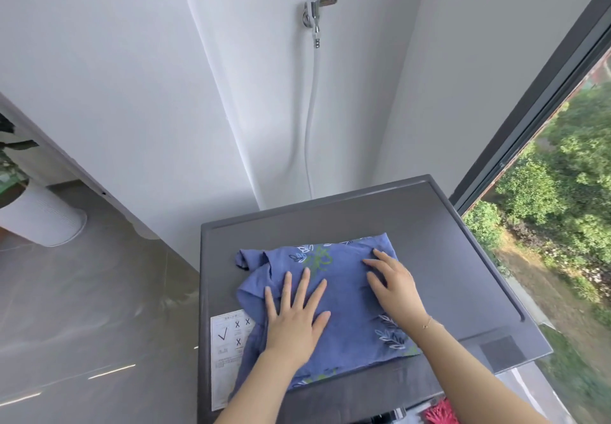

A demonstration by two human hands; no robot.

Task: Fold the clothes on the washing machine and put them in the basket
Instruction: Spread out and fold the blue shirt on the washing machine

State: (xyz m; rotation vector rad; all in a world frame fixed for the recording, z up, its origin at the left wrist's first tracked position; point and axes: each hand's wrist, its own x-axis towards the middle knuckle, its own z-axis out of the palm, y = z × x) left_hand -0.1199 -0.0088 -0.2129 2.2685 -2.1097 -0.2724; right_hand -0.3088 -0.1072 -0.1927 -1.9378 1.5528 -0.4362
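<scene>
My left hand (295, 316) lies flat on the blue garment (334, 304), fingers straight and spread, palm pressing the cloth near its left half. My right hand (395, 286) rests flat on the same garment toward its right side, fingers straight and slightly apart, the fingertips reaching up toward the far right corner; neither hand grips or pinches anything. A thin bracelet (427, 324) sits on my right wrist. The garment is blue with a white and green leaf print, and it lies partly folded on the dark grey top of the washing machine (456, 258), toward the near left part of that top. A sleeve-like bit of it bunches out at the far left corner, and its near edge hangs just over the front of the machine. Its left edge overlaps a white instruction sticker (224, 351) stuck on the machine top, marked with a tick and several crosses. Behind the machine a metal tap (316, 17) is fixed to the white wall, with a pale hose (309, 132) running down from it behind the machine. To the left, on the grey tiled floor, stands a white plant pot (43, 218) with green leaves above it. To the right a dark-framed window (529, 99) looks out on green trees. At the bottom edge something red and fringed (441, 413) shows just below the machine's front; I cannot tell what it is.
</scene>
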